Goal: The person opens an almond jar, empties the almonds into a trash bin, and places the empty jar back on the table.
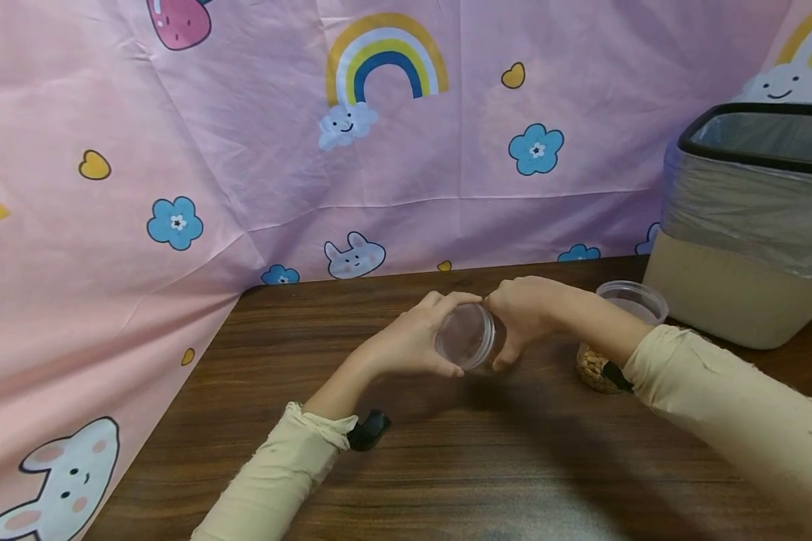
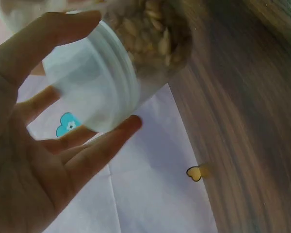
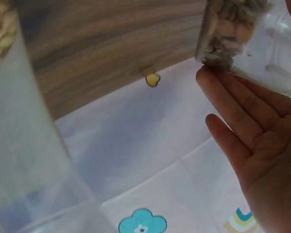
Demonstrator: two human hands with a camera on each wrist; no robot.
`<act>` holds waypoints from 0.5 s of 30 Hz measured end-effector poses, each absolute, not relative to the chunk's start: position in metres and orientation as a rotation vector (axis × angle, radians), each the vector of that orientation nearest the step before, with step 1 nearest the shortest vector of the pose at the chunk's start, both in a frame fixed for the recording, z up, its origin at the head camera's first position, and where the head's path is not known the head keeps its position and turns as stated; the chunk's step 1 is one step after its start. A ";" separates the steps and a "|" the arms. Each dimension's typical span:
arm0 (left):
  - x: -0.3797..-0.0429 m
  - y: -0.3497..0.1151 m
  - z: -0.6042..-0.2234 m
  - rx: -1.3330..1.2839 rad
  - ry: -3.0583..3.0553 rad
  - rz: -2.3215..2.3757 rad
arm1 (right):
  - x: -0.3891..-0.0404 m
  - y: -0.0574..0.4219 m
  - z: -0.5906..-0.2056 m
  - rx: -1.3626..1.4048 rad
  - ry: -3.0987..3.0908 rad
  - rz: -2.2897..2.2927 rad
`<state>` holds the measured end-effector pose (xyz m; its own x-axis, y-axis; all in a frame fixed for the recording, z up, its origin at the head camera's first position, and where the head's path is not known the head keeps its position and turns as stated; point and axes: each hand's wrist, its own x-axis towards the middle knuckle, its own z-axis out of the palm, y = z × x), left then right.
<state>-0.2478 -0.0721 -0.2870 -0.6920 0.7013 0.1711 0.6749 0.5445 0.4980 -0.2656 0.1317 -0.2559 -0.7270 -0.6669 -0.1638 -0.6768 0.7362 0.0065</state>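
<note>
My left hand (image 1: 413, 334) grips a clear plastic jar (image 1: 465, 336) by its ridged top end, thumb on one side and fingers on the other. In the left wrist view, brown seeds or nuts (image 2: 157, 36) show in the jar beyond the ridges (image 2: 119, 73). The jar is tilted; in the head view its round end shows and its contents are hidden. Right beside it is my right hand (image 1: 524, 315). In the right wrist view that hand's fingers (image 3: 233, 102) are extended, their tips at the jar's seed-filled end (image 3: 230, 29); whether they press on it I cannot tell.
A second clear jar (image 1: 594, 368) with pale brown nuts or seeds in its base stands behind my right forearm. At the back right is a beige bin (image 1: 724, 289) with a black rim and clear liner. Patterned pink cloth (image 1: 264, 98) borders the dark wooden table (image 1: 392, 481).
</note>
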 end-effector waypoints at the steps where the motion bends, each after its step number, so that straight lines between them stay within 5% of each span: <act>1: -0.248 -0.071 -0.287 1.203 2.737 0.866 | -0.265 0.133 -0.254 -1.090 2.798 0.101; 15: -0.248 -0.074 -0.286 1.105 2.569 1.325 | -0.258 0.164 -0.270 -1.266 2.854 -0.547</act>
